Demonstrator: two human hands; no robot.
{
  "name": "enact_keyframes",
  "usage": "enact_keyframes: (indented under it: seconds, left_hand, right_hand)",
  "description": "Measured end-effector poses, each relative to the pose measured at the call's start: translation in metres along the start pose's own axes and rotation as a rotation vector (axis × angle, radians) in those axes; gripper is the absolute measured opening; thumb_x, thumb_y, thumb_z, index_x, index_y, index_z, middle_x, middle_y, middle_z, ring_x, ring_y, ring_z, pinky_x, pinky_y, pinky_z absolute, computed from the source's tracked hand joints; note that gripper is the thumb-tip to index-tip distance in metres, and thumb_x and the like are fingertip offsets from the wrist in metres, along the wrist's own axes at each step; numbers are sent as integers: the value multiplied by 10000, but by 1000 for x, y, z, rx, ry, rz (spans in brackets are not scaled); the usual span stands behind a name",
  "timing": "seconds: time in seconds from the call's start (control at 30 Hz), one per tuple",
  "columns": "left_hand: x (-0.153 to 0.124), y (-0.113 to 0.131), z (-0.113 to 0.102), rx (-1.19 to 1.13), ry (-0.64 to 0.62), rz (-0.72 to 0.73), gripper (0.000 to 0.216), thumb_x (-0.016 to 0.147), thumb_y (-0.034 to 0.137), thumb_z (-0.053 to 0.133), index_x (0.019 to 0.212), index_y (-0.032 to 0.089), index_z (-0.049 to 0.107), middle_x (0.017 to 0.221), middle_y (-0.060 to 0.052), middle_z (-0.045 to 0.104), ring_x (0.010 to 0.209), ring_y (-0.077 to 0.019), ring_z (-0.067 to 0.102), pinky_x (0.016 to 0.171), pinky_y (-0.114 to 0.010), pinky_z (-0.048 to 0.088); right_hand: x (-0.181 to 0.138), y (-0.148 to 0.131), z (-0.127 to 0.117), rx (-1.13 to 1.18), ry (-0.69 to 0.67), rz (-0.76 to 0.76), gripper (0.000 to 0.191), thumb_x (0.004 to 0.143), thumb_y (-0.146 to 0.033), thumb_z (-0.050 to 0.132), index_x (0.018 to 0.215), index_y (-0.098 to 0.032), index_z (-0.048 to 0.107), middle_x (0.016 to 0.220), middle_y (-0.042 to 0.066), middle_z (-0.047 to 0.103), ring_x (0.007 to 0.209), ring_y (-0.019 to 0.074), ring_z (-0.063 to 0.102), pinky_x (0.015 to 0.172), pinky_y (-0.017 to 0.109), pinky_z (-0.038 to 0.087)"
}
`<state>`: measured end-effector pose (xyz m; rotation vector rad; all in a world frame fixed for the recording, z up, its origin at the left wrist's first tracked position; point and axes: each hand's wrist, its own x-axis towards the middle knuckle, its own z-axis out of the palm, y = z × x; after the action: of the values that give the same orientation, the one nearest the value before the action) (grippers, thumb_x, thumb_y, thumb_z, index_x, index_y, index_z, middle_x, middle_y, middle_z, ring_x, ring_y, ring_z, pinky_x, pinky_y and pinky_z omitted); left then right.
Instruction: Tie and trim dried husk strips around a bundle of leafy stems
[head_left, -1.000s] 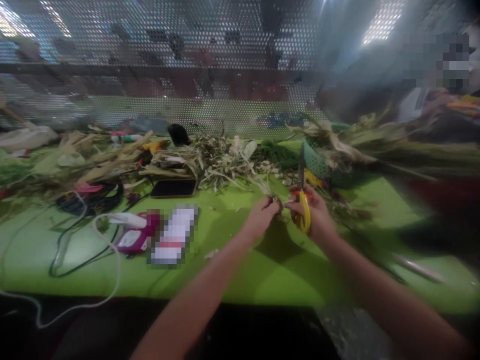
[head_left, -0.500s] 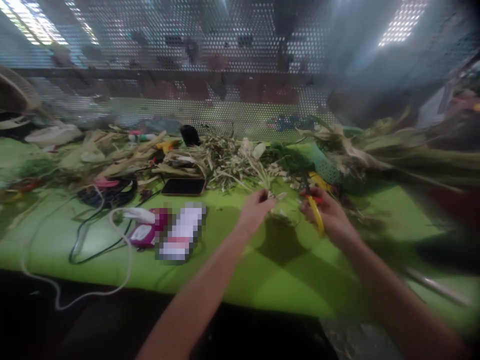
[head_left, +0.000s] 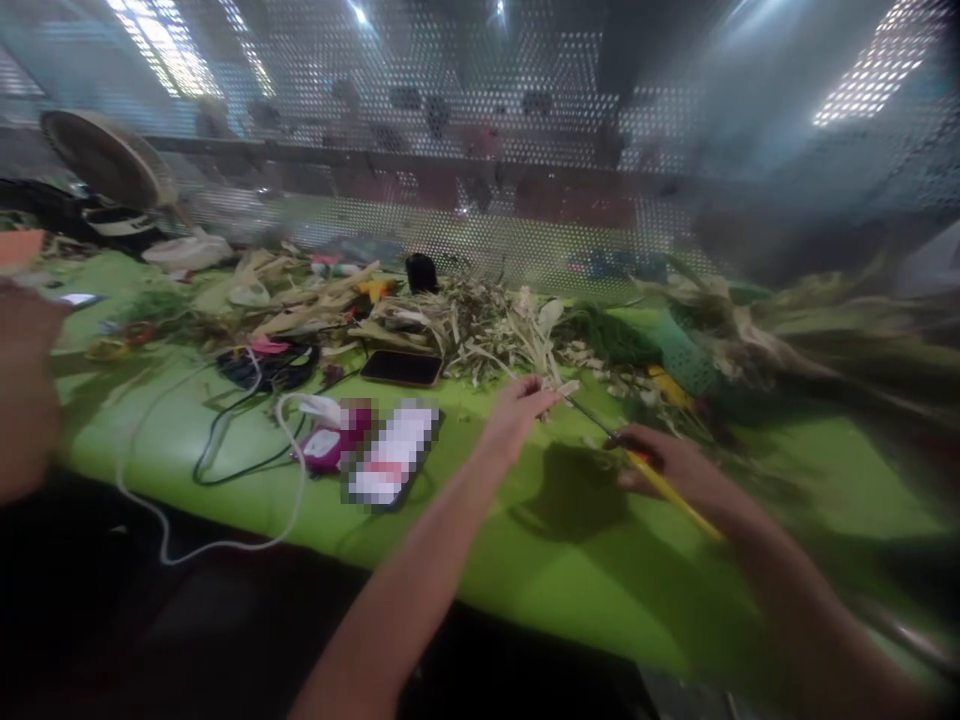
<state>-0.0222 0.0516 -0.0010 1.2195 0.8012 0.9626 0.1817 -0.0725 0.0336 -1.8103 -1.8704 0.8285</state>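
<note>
My left hand [head_left: 519,410] is closed in a pinch round the lower end of a bunch of pale dried stems [head_left: 541,345], which fans out above the fingers. My right hand [head_left: 660,465] is closed on yellow-handled scissors [head_left: 675,492], seen nearly edge-on. Their thin metal blades point up and left, with the tip beside the pale stem ends at my left fingers. Whether the blades touch the stems I cannot tell. Below both hands lies the green tabletop [head_left: 585,570].
A heap of dried stems and husks [head_left: 480,310] runs along the back. On the left lie a dark phone [head_left: 401,367], a lit phone [head_left: 394,455], a purple box [head_left: 337,440] and cables [head_left: 304,480]. A green basket [head_left: 686,350] stands right. Another person's arm [head_left: 22,400] is at far left.
The scissors have swung from upright to pointing left at the stem ends. My right hand has moved slightly down. The view has shifted left, and another person's arm now shows.
</note>
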Motion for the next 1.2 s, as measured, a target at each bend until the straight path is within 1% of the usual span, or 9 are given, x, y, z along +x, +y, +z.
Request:
enact_keyframes:
  seconds: [0.17, 0.27, 0.5, 0.7, 0.8, 1.0, 1.2]
  left_hand:
    - [0, 2, 0, 63, -25, -20, 112, 672, 261, 625, 670, 168, 563, 639, 24, 502, 617, -96, 458, 623, -256, 357]
    - [0, 4, 0, 64, -34, -17, 107, 662, 257, 614, 658, 167, 556, 617, 29, 492, 603, -95, 449, 612, -259, 336]
    - [-1, 6, -1, 65, -21, -21, 121, 662, 275, 614, 650, 172, 552, 609, 24, 502, 599, -105, 444, 610, -273, 322]
    - [-1, 7, -2, 77, -29, -23, 123, 663, 275, 617, 647, 173, 549, 619, 19, 506, 609, -109, 458, 619, -280, 325]
    - [-1, 7, -3, 93, -26, -25, 137, 664, 282, 618, 643, 174, 538, 620, 21, 493, 607, -108, 459, 622, -282, 323]
    - [-1, 8, -3, 64, -41, -25, 149, 652, 293, 621, 640, 172, 534, 607, 29, 480, 586, -101, 454, 599, -273, 325]
    - [1, 7, -3, 28, -25, -42, 151, 650, 286, 647, 643, 169, 552, 606, 28, 499, 577, -95, 448, 588, -266, 334]
  right_hand:
    - [1, -2, -1, 44, -23, 32, 498, 778, -525, 663, 1165, -211, 673, 1119, 82, 710, 920, 267, 671, 804, 366, 523]
    - [0, -5, -1, 60, -1, 42, 457, 774, -510, 670, 1126, -220, 703, 1095, 73, 726, 906, 263, 683, 784, 353, 532]
    - [1, -4, 1, 94, 73, 4, 371, 740, -509, 709, 993, -242, 756, 978, 56, 761, 838, 274, 699, 714, 348, 543]
    - [2, -2, 0, 96, 86, 14, 365, 710, -486, 745, 985, -247, 765, 958, 55, 768, 826, 285, 704, 713, 363, 545]
    - [2, -1, 0, 89, 82, 20, 347, 719, -476, 741, 979, -248, 768, 964, 58, 767, 843, 286, 706, 712, 354, 546]
    - [2, -1, -1, 88, 93, 37, 360, 694, -495, 751, 952, -244, 773, 942, 50, 766, 831, 280, 706, 702, 334, 541]
    - [2, 1, -1, -24, 107, 30, 352, 722, -542, 699, 878, -235, 772, 798, 34, 746, 723, 255, 679, 622, 311, 499]
